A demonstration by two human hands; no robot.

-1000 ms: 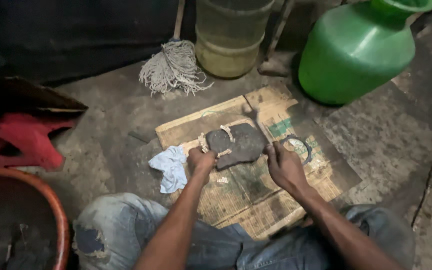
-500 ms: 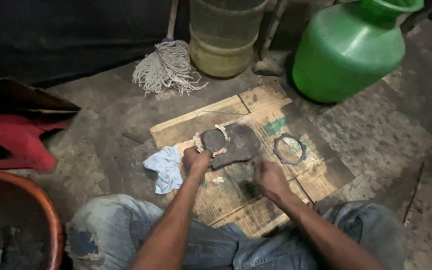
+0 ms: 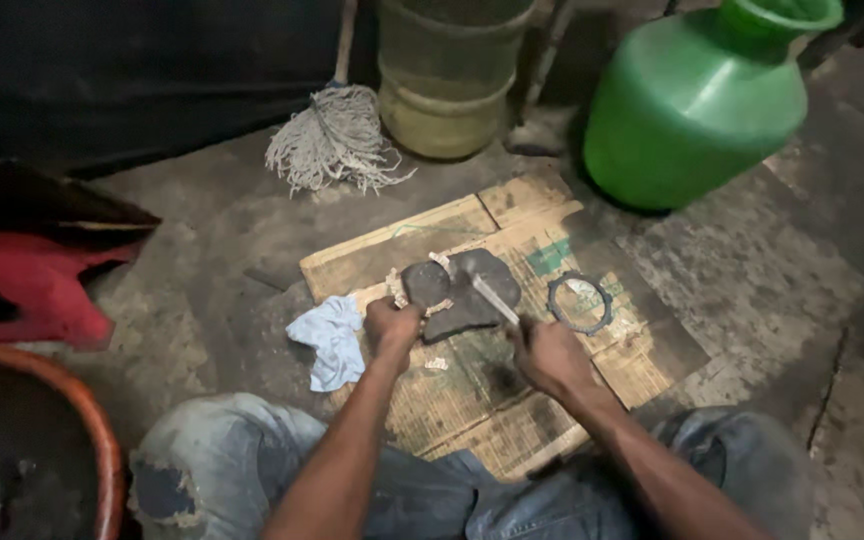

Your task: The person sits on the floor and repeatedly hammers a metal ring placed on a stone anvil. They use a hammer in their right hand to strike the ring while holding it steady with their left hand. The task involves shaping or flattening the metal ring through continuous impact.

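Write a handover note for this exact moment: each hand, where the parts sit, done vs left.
Left hand: pressing down on the dark flat metal plate on the flattened cardboard sheet.
Right hand: gripping a thin pale scraper blade, tip on the plate.
Dark toothed ring gasket: lies apart on the cardboard, right of the plate.
Done: pale scraps lie around the plate.
Left: some pale strips cling to the plate's edge.

Matt dark metal plate; worn cardboard; glossy plastic jug; cloth rag.
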